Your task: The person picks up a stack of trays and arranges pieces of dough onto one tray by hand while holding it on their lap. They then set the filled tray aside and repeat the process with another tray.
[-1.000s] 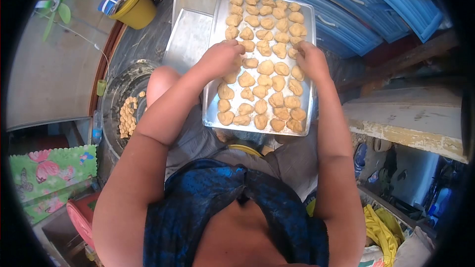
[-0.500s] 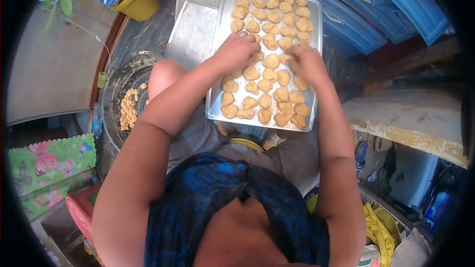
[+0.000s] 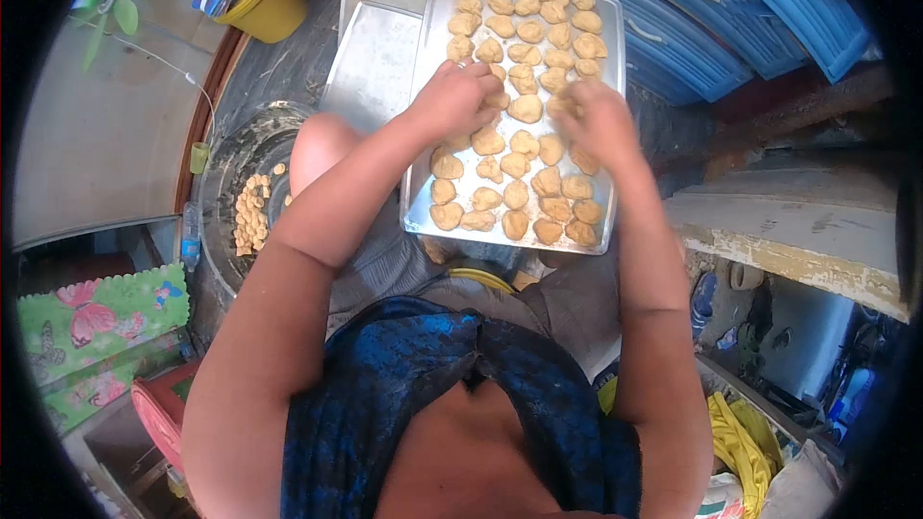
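A metal baking tray (image 3: 423,202) tilts across my lap, covered with rows of lumpy tan dough pieces (image 3: 515,224). My left hand (image 3: 460,101) reaches over its left side, fingers curled down on a dough piece (image 3: 496,100) that they partly cover. On the right side, my right hand (image 3: 598,125) is slightly blurred, with its fingertips bent around another dough piece (image 3: 559,108). Between the two hands lies a single dough piece (image 3: 525,109), touched by neither. Some pieces under my left wrist are partly hidden.
Left of my knee, a round dark basin (image 3: 219,183) holds small dough bits (image 3: 252,216). Another metal tray (image 3: 370,67) lies behind the left edge. A yellow bucket (image 3: 269,10), blue drawers (image 3: 692,10) and a worn wooden ledge (image 3: 798,264) stand around.
The dough pieces at my fingers and the one between my hands have shifted slightly away from me, up the tray. My right hand has moved a little the same way.
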Tool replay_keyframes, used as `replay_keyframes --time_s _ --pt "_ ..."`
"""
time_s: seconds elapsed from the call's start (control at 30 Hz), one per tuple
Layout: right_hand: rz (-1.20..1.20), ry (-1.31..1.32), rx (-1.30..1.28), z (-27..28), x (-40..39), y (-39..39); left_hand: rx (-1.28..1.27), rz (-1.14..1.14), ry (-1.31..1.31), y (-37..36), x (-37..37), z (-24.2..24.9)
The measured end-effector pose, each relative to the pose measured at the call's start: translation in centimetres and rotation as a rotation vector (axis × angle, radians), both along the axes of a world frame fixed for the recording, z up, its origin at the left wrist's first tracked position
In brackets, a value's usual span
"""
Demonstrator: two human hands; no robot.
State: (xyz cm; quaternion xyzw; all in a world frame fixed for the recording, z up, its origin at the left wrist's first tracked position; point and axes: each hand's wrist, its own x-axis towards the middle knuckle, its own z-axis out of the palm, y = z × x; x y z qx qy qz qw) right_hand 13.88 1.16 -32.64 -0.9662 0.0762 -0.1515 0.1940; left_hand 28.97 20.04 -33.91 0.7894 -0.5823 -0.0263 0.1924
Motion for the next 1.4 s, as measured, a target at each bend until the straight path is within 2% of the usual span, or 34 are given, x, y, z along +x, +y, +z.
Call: replay_keyframes --time_s 0.1,0.17,0.23,0.3,0.4,0.53,0.6,0.63,0.7,0.73,0.77,0.83,0.87,0.93,1.0,1.03,1.1,1.13,1.23,1.3,1.37,1.4 --pt "-0.144 0.325 0.124 2.1 -2.6 -1.9 -0.013 0.04 0.088 1.6 0.6 1.3" --pt "-0.155 0.356 0.209 0.7 -2.7 -2.8 0.182 0.182 0.191 2.9 1.1 1.9" --pt "-0.169 0.378 0.301 -0.4 -2.6 -3.2 0.22 0.218 0.2 3.6 1.2 2.1" --pt "-0.24 0.255 0.273 -0.9 -2.4 -3.4 0.242 0.289 0.239 4.0 1.0 2.2" --pt "-0.215 0.134 0.25 -1.8 -2.4 -3.9 0.187 0.371 0.311 4.3 -0.2 1.6" --pt "-0.229 0.053 0.249 -1.6 -2.6 -3.5 0.138 0.391 0.311 4.7 -0.6 1.0" --pt "-0.248 -0.017 0.084 -1.6 -3.1 -2.3 0.077 0.326 0.284 5.1 -0.9 0.9" --pt "-0.251 -0.017 0.084 -1.5 -3.4 -1.4 0.078 0.322 0.283 5.4 -1.3 0.5" --pt "-0.152 -0.01 0.309 -1.6 -3.9 0.9 0.035 0.131 0.265 6.3 -2.0 -0.8" --pt "-0.065 0.003 0.349 -1.8 -4.1 2.0 0.039 0.124 0.263 6.3 -2.0 -1.0" --pt "0.034 0.04 0.276 -2.2 -4.0 2.8 0.065 0.162 0.261 6.0 -1.9 -1.2" --pt "0.028 0.019 0.055 -3.3 -3.6 4.3 0.091 0.196 0.255 5.5 -1.7 -1.8" --pt "0.026 0.013 0.053 -3.4 -3.4 4.4 0.037 0.21 0.195 5.2 -1.6 -2.1" --pt "-0.092 0.043 -0.028 -3.5 -2.7 4.5 -0.022 0.224 0.125 4.9 -2.1 -2.0" --pt "-0.117 0.015 -0.034 -3.8 -2.5 4.5 -0.11 0.032 0.038 4.6 -3.3 -1.4" --pt "-0.139 -0.001 -0.039 -3.5 -2.4 4.6 -0.113 0.031 0.03 4.3 -3.6 -1.3" --pt "-0.078 -0.004 -0.054 -3.1 -2.7 4.8 0.046 0.042 0.025 3.8 -4.1 -1.7" --pt "-0.019 0.001 -0.066 -2.9 -3.1 4.9 0.046 0.078 -0.026 3.5 -3.9 -2.1" --pt "-0.036 -0.069 -0.086 -3.8 -2.7 4.5 0.015 0.17 -0.097 2.9 -3.0 -2.8" --pt "-0.059 -0.03 -0.05 -2.9 -3.1 3.8 -0.014 0.168 -0.072 3.0 -2.9 -2.7" --pt "-0.206 0.06 -0.003 -1.4 -4.2 3.3 -0.057 0.145 -0.066 3.1 -3.3 -2.5" --pt "-0.212 0.171 -0.067 -1.3 -4.4 2.9 -0.057 0.143 -0.064 3.0 -3.5 -2.5"
